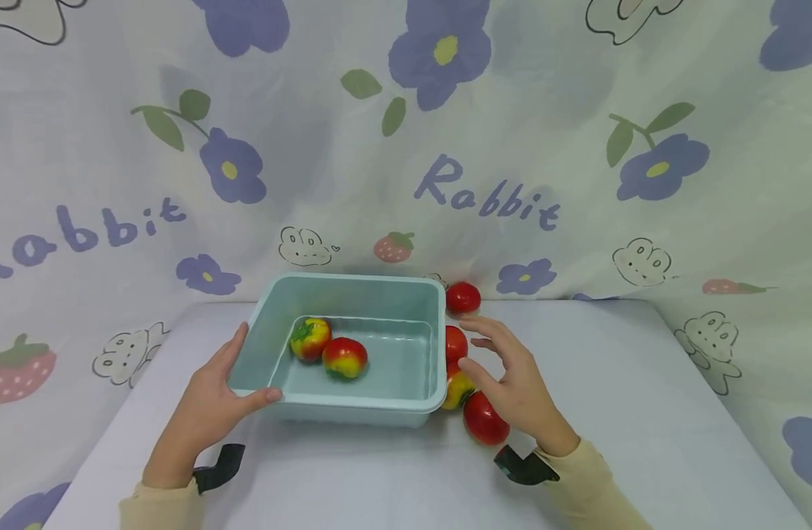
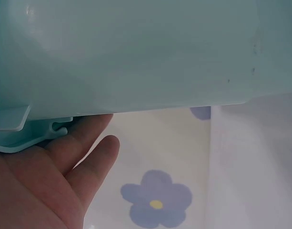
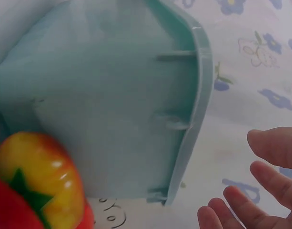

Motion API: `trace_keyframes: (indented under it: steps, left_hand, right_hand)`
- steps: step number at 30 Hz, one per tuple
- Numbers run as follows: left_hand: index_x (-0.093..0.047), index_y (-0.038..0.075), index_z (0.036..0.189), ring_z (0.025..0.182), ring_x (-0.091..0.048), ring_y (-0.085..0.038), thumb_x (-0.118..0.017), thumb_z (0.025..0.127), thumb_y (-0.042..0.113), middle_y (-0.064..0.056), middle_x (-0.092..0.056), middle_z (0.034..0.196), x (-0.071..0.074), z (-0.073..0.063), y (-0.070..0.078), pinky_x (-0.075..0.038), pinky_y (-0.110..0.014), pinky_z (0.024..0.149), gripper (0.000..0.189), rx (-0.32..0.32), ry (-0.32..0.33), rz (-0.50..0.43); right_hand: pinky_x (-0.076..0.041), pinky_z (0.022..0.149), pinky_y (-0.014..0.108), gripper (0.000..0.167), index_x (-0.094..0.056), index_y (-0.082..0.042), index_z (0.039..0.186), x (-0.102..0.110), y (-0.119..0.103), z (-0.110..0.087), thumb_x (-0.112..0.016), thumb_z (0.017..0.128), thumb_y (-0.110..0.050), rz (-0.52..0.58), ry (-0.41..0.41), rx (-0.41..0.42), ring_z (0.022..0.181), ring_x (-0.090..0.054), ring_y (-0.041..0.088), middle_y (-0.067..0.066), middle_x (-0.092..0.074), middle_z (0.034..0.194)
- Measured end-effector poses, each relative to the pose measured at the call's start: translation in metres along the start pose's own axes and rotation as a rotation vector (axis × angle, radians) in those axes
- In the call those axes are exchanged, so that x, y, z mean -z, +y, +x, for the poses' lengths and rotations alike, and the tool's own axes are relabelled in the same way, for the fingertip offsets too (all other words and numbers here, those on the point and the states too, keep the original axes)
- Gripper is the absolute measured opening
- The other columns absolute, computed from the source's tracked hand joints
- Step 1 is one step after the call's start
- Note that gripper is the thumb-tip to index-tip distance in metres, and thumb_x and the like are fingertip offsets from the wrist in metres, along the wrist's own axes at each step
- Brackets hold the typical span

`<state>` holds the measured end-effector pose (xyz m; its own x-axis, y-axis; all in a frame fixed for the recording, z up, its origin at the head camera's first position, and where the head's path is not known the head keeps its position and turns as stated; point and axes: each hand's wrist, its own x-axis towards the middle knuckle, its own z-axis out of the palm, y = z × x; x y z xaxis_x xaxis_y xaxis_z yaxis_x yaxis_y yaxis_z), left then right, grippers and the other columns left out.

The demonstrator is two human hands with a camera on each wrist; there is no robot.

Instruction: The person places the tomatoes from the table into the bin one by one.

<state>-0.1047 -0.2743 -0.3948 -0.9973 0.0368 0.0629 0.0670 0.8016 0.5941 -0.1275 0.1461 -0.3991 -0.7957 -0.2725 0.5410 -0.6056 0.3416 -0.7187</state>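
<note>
A pale blue-green plastic bin (image 1: 392, 404) stands at the middle of the table. Inside, on its left half, lie two red-and-yellow fruits with green tops, one fruit (image 1: 311, 339) touching the other fruit (image 1: 344, 358). My left hand (image 1: 210, 401) grips the bin's left front corner, thumb over the rim; in the left wrist view its fingers (image 2: 95, 164) reach beneath the rim. Beside the right wall my right hand (image 1: 512, 375) hovers with fingers spread and loosely bent, holding nothing. Near it are a red-and-yellow fruit (image 1: 457, 389) and a red round fruit (image 1: 486, 419).
Another red fruit (image 1: 456, 344) sits partly hidden by the bin's right wall, and a further red fruit (image 1: 463, 298) lies at the back by the patterned curtain (image 1: 352, 177). The white tablecloth (image 1: 644, 412) extends to both sides.
</note>
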Motion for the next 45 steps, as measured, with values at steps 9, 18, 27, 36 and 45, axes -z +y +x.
trace_keyframes:
  steps: [9, 18, 27, 36, 45]
  left_hand:
    - [-0.004, 0.011, 0.162, 0.134, -0.034, -0.055, -0.082, 0.080, 0.048, -0.032, -0.026, 0.158, 0.000, 0.000, 0.003, -0.038, -0.074, 0.097, 0.119, 0.002, 0.017, -0.012]
    - [-0.005, 0.009, 0.162, 0.136, -0.032, -0.056, -0.082, 0.080, 0.048, -0.032, -0.024, 0.159, -0.001, 0.001, 0.002, -0.037, -0.075, 0.097, 0.120, 0.009, 0.017, 0.009]
    - [-0.004, 0.009, 0.162, 0.136, -0.032, -0.056, -0.082, 0.079, 0.049, -0.033, -0.024, 0.158, -0.001, 0.000, 0.001, -0.037, -0.075, 0.098, 0.121, 0.010, 0.013, 0.012]
    - [-0.005, 0.009, 0.162, 0.137, -0.032, -0.056, -0.082, 0.079, 0.048, -0.033, -0.025, 0.158, 0.000, -0.002, 0.002, -0.036, -0.076, 0.098, 0.120, -0.012, 0.026, 0.008]
    - [-0.006, 0.008, 0.162, 0.137, -0.032, -0.056, -0.082, 0.079, 0.049, -0.032, -0.023, 0.159, -0.001, -0.001, 0.002, -0.039, -0.074, 0.096, 0.119, 0.013, 0.013, 0.012]
  right_hand:
    - [-0.048, 0.097, 0.016, 0.055, -0.057, -0.016, 0.138, 0.012, 0.015, -0.021, -0.074, 0.088, -0.001, -0.075, 0.045, -0.015, 0.127, -0.054, 0.018, 0.003, -0.056, 0.140]
    - [-0.051, 0.096, 0.019, 0.050, -0.059, -0.008, 0.134, 0.016, 0.024, -0.035, -0.075, 0.087, 0.002, -0.109, 0.064, -0.017, 0.122, -0.056, 0.019, 0.004, -0.058, 0.137]
    - [-0.053, 0.095, 0.024, 0.050, -0.058, -0.011, 0.135, 0.015, 0.036, -0.052, -0.074, 0.089, -0.001, -0.099, 0.042, -0.059, 0.123, -0.055, 0.017, 0.003, -0.058, 0.136]
    - [-0.054, 0.096, 0.028, 0.048, -0.057, -0.010, 0.135, 0.016, 0.052, -0.066, -0.073, 0.090, -0.001, -0.028, 0.024, -0.140, 0.124, -0.054, 0.012, 0.000, -0.057, 0.137]
    - [-0.055, 0.097, 0.043, 0.058, -0.050, -0.021, 0.143, 0.019, 0.060, -0.075, -0.073, 0.092, -0.009, 0.005, -0.098, -0.157, 0.129, -0.050, 0.011, 0.002, -0.051, 0.146]
